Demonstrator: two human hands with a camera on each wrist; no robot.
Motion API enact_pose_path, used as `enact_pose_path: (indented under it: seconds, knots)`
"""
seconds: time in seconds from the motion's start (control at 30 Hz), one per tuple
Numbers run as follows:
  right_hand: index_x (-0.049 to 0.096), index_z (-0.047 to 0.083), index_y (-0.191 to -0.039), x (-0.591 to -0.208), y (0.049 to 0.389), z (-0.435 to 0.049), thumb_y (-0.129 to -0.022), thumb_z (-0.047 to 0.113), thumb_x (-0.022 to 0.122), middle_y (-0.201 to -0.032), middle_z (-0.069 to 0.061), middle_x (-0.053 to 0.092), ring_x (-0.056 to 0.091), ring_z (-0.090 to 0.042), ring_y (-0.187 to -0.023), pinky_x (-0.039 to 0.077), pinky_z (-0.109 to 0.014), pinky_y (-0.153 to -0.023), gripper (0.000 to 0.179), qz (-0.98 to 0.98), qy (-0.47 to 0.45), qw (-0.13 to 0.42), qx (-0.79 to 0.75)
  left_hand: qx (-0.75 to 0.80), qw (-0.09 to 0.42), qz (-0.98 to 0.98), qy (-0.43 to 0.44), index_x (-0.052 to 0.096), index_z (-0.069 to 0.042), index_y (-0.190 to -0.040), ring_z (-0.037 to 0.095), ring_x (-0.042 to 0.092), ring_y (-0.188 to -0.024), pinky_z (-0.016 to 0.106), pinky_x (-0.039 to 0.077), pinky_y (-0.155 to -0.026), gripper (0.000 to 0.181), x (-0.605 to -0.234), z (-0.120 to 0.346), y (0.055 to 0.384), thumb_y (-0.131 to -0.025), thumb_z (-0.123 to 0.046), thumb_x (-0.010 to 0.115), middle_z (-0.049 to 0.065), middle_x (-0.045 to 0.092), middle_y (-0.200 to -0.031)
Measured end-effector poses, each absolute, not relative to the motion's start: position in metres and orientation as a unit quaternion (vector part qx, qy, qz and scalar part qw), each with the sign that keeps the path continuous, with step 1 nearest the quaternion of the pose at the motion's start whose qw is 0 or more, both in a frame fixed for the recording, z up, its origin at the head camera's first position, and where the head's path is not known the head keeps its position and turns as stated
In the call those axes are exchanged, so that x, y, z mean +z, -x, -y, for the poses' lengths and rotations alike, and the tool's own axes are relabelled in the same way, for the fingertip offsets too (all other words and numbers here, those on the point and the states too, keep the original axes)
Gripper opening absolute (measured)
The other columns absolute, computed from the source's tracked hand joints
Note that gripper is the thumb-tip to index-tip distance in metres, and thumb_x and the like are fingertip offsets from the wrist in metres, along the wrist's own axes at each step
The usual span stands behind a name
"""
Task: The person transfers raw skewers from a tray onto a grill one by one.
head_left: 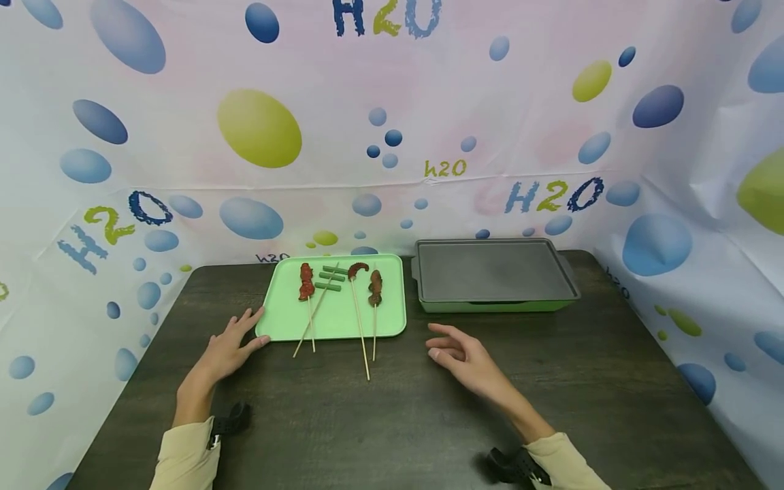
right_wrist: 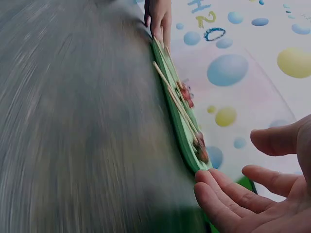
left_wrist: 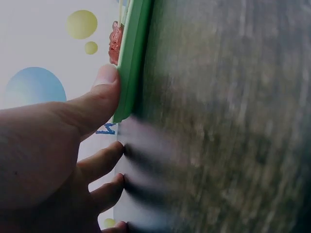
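My left hand (head_left: 223, 350) is at the near left corner of a light green tray (head_left: 392, 306), its thumb touching the rim and its other fingers spread beside the edge. On the tray lie a skewer with red chunks (head_left: 306, 282), a skewer with a curled reddish-brown piece (head_left: 358, 269) and a skewer with dark brown pieces (head_left: 376, 289). A bare-looking stick (head_left: 314, 314) crosses several short green pieces (head_left: 327, 286). Right of the tray, my right hand (head_left: 468, 361) hovers with loosely bent fingers, holding nothing. In the right wrist view its fingertips (right_wrist: 201, 187) appear before the tray's end.
A grey rectangular griddle (head_left: 490, 272) with a green base stands at the back right, close to the tray. Several skewer sticks overhang the tray's near rim. Behind the dark wooden table (head_left: 367, 435) hangs a white sheet (head_left: 343, 75) printed with blue and green bubbles.
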State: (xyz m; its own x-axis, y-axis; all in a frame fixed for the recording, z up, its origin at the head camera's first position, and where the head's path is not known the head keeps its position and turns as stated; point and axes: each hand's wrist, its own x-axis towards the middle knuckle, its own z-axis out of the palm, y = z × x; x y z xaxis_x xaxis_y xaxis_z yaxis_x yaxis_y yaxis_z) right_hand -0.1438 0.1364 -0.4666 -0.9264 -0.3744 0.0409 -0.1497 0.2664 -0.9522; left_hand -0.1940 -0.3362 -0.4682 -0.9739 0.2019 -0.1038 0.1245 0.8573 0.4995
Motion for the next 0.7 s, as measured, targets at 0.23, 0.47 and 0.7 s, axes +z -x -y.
enact_pose_path:
  seconds: [0.23, 0.47, 0.7]
  knots:
    - [0.039, -0.004, -0.155, -0.470, 0.156, -0.098, -0.106, 0.012, 0.059, -0.133, -0.031, 0.062, 0.065, -0.041, -0.118, 0.054, -0.045, -0.100, 0.055, -0.727, 0.121, 0.156, -0.657, 0.249, 0.071, -0.963, -0.076, 0.027, 0.002, -0.160, 0.067, 0.009, -0.143, 0.088, 0.008, -0.100, 0.078, -0.471, 0.337, 0.193, -0.104, -0.042, 0.060, 0.040, 0.016, -0.160]
    - [0.035, -0.006, -0.156, -0.477, 0.163, -0.078, -0.105, 0.005, 0.055, -0.133, -0.035, 0.060, 0.065, -0.040, -0.121, 0.054, -0.041, -0.100, 0.056, -0.646, 0.073, 0.218, -0.728, 0.247, 0.074, -0.964, -0.065, 0.028, 0.000, -0.160, 0.067, 0.009, -0.143, 0.088, 0.007, -0.100, 0.078, -0.479, 0.338, 0.191, -0.103, -0.042, 0.061, 0.040, 0.016, -0.160]
    - [0.028, -0.006, -0.158, -0.485, 0.169, -0.066, -0.105, 0.001, 0.052, -0.142, -0.037, 0.052, 0.057, -0.042, -0.131, 0.051, -0.041, -0.104, 0.059, -0.571, 0.068, 0.257, -0.777, 0.252, 0.072, -0.964, -0.055, 0.029, 0.000, -0.160, 0.066, 0.008, -0.144, 0.088, 0.006, -0.101, 0.077, -0.475, 0.334, 0.193, -0.103, -0.040, 0.062, 0.038, 0.018, -0.161]
